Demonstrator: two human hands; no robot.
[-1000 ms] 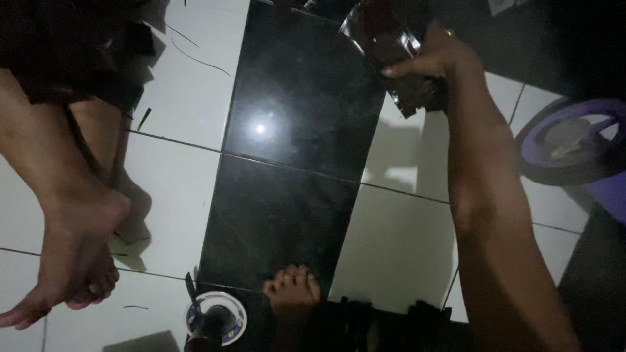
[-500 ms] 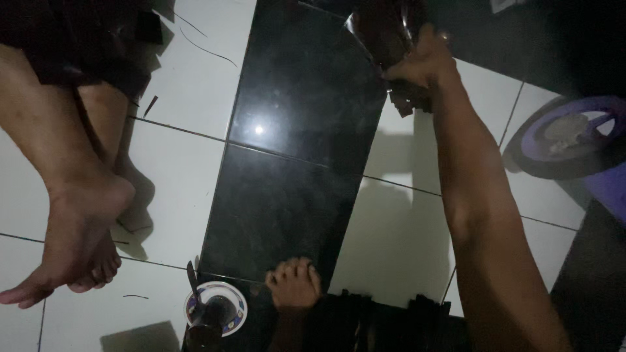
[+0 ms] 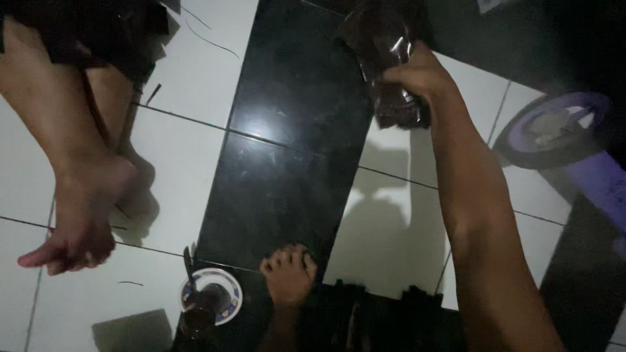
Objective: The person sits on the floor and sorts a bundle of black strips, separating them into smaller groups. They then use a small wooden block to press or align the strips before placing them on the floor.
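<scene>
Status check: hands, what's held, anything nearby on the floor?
Right hand grips dark plastic packet above tiled floor. Left hand out of view. Cup on saucer beside foot.

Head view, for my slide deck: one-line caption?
Right hand grips a dark plastic bag above black-and-white floor tiles; a saucer sits near a foot.

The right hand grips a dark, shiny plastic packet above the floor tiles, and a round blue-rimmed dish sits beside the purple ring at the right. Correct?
Not quite. In the head view the round blue-rimmed dish sits near the bare foot, far from the purple ring. The right hand does grip the dark, shiny plastic packet.
</scene>
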